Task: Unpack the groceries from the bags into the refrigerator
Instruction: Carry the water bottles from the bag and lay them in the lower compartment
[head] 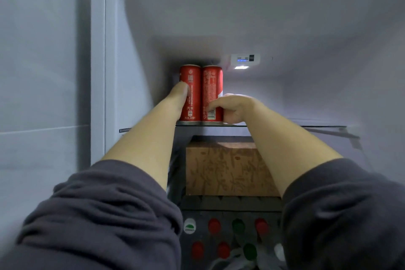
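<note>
Item 1. Left grip (180, 95): wrapped round the left can (190, 76) at mid-height; thumb (183, 88) pressed flat on the printed front, remaining fingers hidden behind the can's far side, so spread there impossible to tell.

Item 2. Right grip (231, 108): curled round the lower half of the right can (212, 85); one fingertip (210, 106) bent onto the front just above the barcode, knuckles low and close to the shelf.

Item 3. Left can and right can: tall, slim, red, white print; both upright, side by side and touching or nearly so, bases on the front edge of the glass shelf (285, 126), left-of-centre in the top compartment of the refrigerator (306, 28).

Item 4. Control panel (244, 59): white, on the rear ceiling, right of the cans; small blue display and a lit white lamp beneath.

Item 5. Brown box (228, 169): on the level below the glass shelf, between the two forearms.

Item 6. Round caps (214, 226): red, green and white, lower still, in rows; blurred.

Item 7. Sleeves (105, 215): dark grey, pushed up to the elbows, forearms bare.

Item 8. Refrigerator door (43, 72): white, open, at far left.
</note>
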